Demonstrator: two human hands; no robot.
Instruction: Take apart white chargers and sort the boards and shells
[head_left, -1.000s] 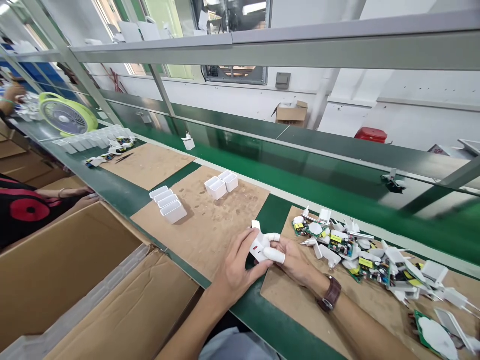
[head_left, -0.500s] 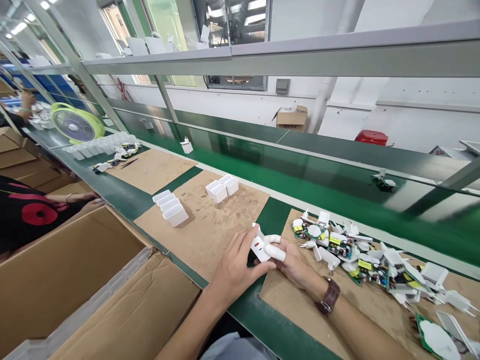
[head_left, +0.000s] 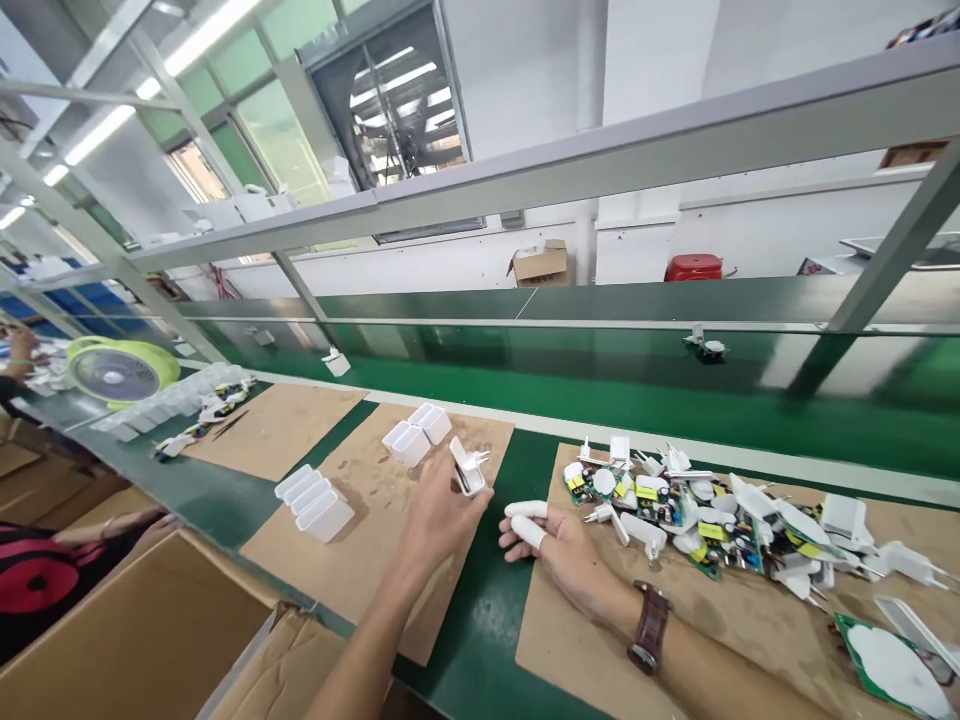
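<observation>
Left hand (head_left: 441, 505): closed round a white charger (head_left: 469, 468), thumb and fingers pinching its body, metal pins pointing up and to the right.
Charger: held just above the brown board (head_left: 390, 560), close beside the two white cases (head_left: 416, 436) at the board's far edge, not touching them.
Right hand (head_left: 559, 548): loosely open and holding nothing, resting on the green worktop (head_left: 487, 620) at the edge of the neighbouring board; white finger covers (head_left: 525, 510) sit on two fingers, and a watch (head_left: 649, 625) is on the wrist.
Nearby: a row of cases (head_left: 315, 497) lies further left on the same board; a heap of parts (head_left: 712, 510), circuit boards and plug pieces, lies just beyond the right hand.
Step in hand: by the look of it, the finished charger is being carried off to the left, away from the heap.
Next move calls for: a clear spot beside the cases, pins kept free of them, and a gentle release.
Edges: a cardboard box (head_left: 150, 640) lower left, a co-worker's hand (head_left: 142, 520) behind it.
</observation>
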